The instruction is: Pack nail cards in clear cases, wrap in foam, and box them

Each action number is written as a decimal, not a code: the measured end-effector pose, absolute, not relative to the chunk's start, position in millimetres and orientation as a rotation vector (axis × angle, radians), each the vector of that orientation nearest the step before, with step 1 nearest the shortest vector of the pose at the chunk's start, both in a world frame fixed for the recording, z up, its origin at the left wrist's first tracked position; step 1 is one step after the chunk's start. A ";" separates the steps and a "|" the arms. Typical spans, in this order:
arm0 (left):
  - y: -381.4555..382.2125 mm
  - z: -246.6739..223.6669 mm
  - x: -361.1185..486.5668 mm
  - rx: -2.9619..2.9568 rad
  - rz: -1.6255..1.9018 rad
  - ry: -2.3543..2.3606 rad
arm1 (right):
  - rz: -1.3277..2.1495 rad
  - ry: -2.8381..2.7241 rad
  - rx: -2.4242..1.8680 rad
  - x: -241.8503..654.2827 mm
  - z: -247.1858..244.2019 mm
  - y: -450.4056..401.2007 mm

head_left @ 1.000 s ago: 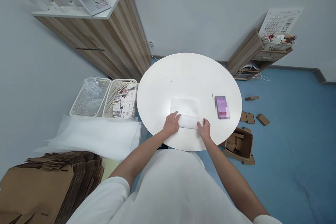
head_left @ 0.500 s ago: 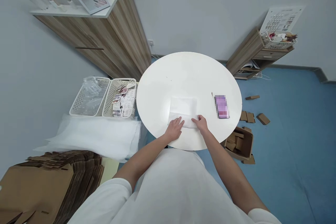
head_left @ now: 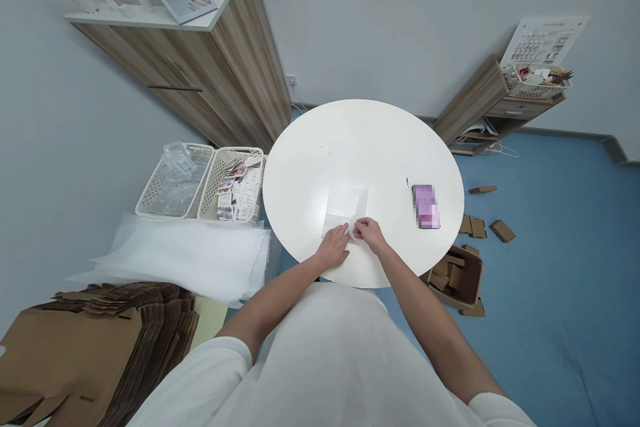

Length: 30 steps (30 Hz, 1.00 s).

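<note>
A white foam sheet [head_left: 345,200], folded at its near and right sides, lies on the round white table [head_left: 370,140]. My left hand [head_left: 334,246] rests flat on the sheet's near part, its fingers spread. Just right of it, my right hand [head_left: 369,232] pinches the sheet's right edge and bends it inward over the sheet. Farther right on the table is a purple, pixelated object [head_left: 426,207], with a tiny dark item [head_left: 407,182] beside its upper left corner.
Left of the table stand two white baskets, one with clear plastic bags [head_left: 179,163], one with printed cards [head_left: 240,193]. White foam sheets [head_left: 190,250] and flattened cardboard [head_left: 75,353] lie nearer. A cardboard box [head_left: 467,280] sits on the floor at right.
My right hand has moved left, folding the sheet's right side inward, so the sheet looks narrower. My left hand has stayed on it. The view has shifted slightly.
</note>
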State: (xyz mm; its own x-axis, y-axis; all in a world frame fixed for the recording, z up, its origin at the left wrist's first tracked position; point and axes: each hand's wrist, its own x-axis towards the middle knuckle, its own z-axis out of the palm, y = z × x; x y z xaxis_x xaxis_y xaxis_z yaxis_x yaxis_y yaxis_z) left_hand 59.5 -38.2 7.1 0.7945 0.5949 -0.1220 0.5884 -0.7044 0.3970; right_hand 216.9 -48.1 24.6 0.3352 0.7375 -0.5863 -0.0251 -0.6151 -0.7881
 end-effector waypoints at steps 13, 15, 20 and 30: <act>-46.4 12.1 43.9 2.448 0.018 0.897 | 0.998 -1.529 -2.164 220.0 24.2 -63.0; -49.4 12.0 37.8 2.297 0.053 1.085 | 0.941 -1.719 -2.214 213.7 22.7 -70.4; -47.0 10.3 31.8 1.568 0.107 1.672 | 0.961 -1.831 -2.260 201.1 19.1 -79.9; -27.3 2.8 35.0 1.124 0.253 1.621 | 1.021 -1.889 -2.101 206.2 17.8 -83.1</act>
State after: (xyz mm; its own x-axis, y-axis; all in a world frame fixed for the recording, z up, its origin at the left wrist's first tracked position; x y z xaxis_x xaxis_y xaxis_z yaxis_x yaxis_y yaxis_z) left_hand 35.0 -27.3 2.8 0.0428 0.7636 -0.6443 0.5315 0.5286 0.6619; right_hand 206.2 -83.1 17.8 -0.0169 0.9219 -0.3871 0.8291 -0.2034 -0.5208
